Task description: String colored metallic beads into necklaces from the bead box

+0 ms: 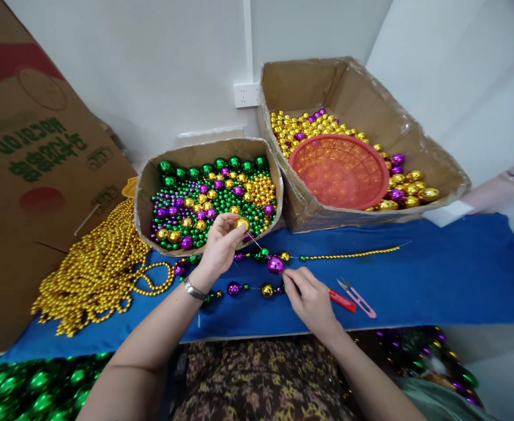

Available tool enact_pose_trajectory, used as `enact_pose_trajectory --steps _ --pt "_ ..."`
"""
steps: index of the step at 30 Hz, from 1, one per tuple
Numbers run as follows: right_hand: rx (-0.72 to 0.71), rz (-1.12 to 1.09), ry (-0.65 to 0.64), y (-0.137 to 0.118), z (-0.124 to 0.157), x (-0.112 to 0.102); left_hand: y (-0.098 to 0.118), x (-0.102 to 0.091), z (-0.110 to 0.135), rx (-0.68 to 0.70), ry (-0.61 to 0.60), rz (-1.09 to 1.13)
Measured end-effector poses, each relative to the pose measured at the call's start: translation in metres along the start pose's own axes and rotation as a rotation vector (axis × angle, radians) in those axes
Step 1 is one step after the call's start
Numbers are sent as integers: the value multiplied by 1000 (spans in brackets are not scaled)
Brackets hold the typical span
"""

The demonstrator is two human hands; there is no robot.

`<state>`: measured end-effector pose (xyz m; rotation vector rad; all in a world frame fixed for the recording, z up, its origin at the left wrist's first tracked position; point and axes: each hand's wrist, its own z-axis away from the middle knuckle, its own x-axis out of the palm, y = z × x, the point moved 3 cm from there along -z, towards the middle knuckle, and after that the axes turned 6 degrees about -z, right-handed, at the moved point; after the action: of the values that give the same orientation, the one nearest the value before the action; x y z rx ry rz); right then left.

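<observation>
Above the blue worktop (449,280), your left hand (220,244) pinches a gold bead (241,224); your right hand (311,299), nearly closed, is beside the purple bead (275,265) (its hold is unclear). Slack thread (254,240) could tangle.

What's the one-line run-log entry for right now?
left hand: pinches gold bead | right hand: fingertips at large purple bead, grip unclear | blue cloth: pink snips beside red item

White wall socket (247,95), printed cardboard box (41,166)
</observation>
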<state>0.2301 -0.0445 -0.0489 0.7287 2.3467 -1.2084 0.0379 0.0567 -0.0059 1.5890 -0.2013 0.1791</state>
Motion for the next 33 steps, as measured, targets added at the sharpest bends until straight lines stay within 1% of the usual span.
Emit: enact_pose_trajectory --steps 3,6,8,10,12,15,20,24,27,30,32,33 --pt "-14 14 1 -1 2 1 -1 -1 2 113 55 -90" --pt "-34 38 4 -3 2 2 -2 -1 4 244 91 -228" --pt "-39 49 5 -4 2 3 -3 1 7 265 72 -276" --pt "-33 49 8 -5 2 3 -5 5 10 201 23 -231" --pt "-25 41 14 -4 1 2 -8 7 12 94 -14 -121" --pt "-18 33 14 -2 1 1 -10 9 12 -30 -39 18" --pt "-13 31 11 -3 1 1 -12 7 12 -84 -70 117" --pt "-10 29 11 -5 1 0 -13 8 12 -81 -100 136" --pt "-25 41 -2 -2 3 -2 -11 4 8 -11 -76 122" --pt "-3 41 -17 10 4 -8 -3 -2 7 148 -7 92" --pt "60 22 -12 19 3 -15 1 0 16 283 27 23" --pt "99 14 -9 23 2 -19 2 4 24 335 13 -30"
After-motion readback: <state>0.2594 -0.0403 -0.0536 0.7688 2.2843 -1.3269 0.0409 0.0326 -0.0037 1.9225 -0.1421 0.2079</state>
